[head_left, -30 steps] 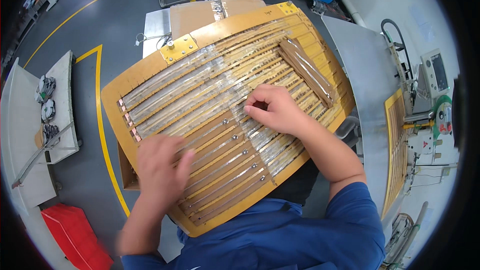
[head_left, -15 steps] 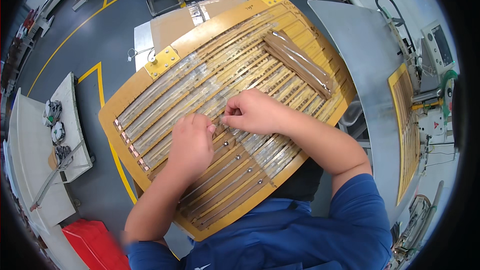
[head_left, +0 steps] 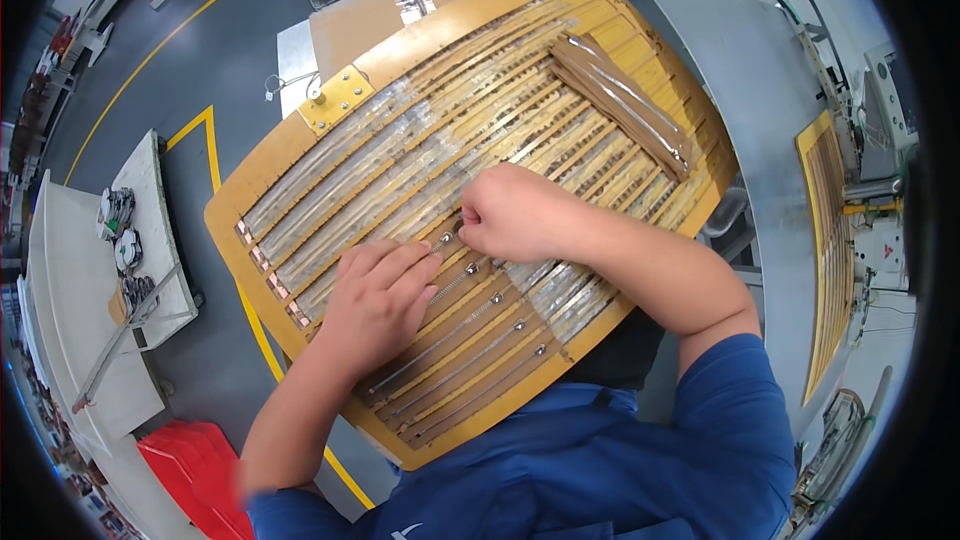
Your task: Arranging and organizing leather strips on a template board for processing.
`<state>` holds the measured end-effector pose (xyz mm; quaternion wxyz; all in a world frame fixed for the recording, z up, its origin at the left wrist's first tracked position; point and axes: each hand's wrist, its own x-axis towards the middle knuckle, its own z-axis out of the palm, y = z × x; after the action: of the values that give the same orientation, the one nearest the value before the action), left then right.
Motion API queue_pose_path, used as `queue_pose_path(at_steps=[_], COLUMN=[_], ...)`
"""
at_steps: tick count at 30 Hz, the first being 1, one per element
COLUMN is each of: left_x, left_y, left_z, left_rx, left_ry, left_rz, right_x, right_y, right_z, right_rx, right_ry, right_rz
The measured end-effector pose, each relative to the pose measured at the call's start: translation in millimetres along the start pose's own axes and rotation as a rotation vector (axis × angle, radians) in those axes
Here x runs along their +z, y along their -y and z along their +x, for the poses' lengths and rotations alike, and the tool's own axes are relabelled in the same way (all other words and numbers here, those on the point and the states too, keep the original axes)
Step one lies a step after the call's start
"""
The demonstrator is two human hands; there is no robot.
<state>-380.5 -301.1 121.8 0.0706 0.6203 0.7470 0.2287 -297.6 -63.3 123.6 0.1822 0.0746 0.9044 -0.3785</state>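
While the left hand (head_left: 385, 295) bends over brown zippers (head_left: 455, 284) toward the slotted board's (head_left: 460, 28) near edge, the right hand (head_left: 510, 215) curls narrowly. Whether either grips, I cannot tell.

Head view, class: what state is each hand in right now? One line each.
Left hand: fingers bent over the slotted yellow board; grip cannot be told.
Right hand: fingers curled closed; whether it holds anything cannot be told.

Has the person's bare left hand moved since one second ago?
Yes. Against the flat yellow slotted board, the left hand moved rightward, closer to the bare right hand.
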Motion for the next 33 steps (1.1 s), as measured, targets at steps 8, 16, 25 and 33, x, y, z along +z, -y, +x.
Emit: queue_pose_path(at_steps=[8,16,25,33], left_x=[0,-6,-3,7], left_y=[-4,2,-3,-31], left_z=[-2,14,28,10], left_rx=[0.003,0.078,0.086,-0.172], left_ry=[0.090,0.188,0.254,0.051], left_rz=[0.136,0.171,0.212,-0.043], right_x=[4,-1,-1,-11], right_y=[0,-22,-22,-25], right_z=[1,-4,-1,-35], right_rx=[-0.006,0.050,0.131,0.075], right_ry=[-0.058,-0.089,-0.063,-0.020], right_rz=[-0.032,0.347,0.640,0.348])
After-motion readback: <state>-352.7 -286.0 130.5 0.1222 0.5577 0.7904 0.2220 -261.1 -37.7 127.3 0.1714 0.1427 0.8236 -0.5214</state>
